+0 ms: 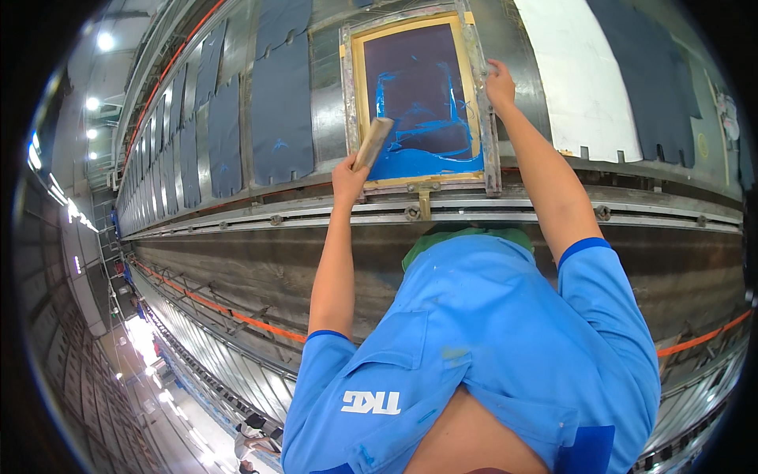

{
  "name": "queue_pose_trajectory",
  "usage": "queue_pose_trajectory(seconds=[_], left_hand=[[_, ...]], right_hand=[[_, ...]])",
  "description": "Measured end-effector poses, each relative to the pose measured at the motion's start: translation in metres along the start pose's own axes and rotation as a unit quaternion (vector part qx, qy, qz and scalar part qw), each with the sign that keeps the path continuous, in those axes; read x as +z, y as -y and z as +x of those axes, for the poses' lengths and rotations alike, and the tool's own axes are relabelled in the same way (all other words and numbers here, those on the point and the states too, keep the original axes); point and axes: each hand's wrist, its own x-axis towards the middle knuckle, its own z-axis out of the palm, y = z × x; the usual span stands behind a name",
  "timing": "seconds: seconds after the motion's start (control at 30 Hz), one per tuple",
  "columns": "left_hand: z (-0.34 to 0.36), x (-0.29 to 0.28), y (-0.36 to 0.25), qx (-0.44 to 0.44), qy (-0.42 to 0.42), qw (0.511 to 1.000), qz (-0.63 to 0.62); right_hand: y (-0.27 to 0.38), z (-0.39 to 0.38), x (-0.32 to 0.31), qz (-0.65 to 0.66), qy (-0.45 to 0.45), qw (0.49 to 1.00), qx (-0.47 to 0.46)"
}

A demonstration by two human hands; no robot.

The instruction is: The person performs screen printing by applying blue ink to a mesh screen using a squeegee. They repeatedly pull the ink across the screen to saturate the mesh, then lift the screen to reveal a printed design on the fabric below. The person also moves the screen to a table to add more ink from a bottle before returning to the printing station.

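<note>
A screen-printing frame (353, 95) lies on the long table in front of me, its dark mesh (410, 59) edged with yellow tape. Blue ink (426, 165) is pooled along the mesh's near end, with streaks farther up. My left hand (347, 180) is closed around a squeegee (373, 144), tilted over the frame's near left corner. Whether the blade touches the mesh cannot be made out. At the frame's right side, my right hand (500, 84) has its fingers closed on the edge. A metal bracket (425, 202) joins the frame's near side at the rail.
Dark cut fabric pieces (282, 118) line the table to the left, some with small blue prints. A white piece (588, 87) and another dark piece (651, 79) lie right. A metal rail (505, 213) runs along the near edge. Another person (251, 444) is far off at lower left.
</note>
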Motion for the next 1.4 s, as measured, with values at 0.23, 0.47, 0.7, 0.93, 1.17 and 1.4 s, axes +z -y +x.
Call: queue_pose_trajectory(seconds=[0.23,0.47,0.7,0.93,1.17,1.4], left_hand=[[-0.006,0.060,-0.061,-0.010,-0.102,0.995,-0.022],[-0.016,0.150,-0.125,-0.079,-0.087,0.932,-0.343],[-0.028,0.148,-0.110,-0.028,-0.063,0.967,-0.244],[-0.021,0.047,-0.030,0.023,-0.187,0.981,-0.052],[-0.011,0.048,-0.030,0.026,-0.019,0.991,-0.128],[0.054,0.013,-0.050,0.119,0.149,0.982,-0.003]], right_hand=[[-0.007,0.001,0.000,0.002,-0.019,0.999,-0.035],[-0.010,0.014,-0.002,0.022,0.047,0.998,-0.027],[-0.029,0.031,0.001,0.045,0.040,0.998,-0.006],[0.012,-0.011,-0.005,-0.063,-0.024,0.998,-0.007],[0.011,-0.013,-0.003,-0.060,-0.063,0.994,-0.058],[0.008,-0.015,-0.006,-0.087,-0.053,0.994,-0.041]])
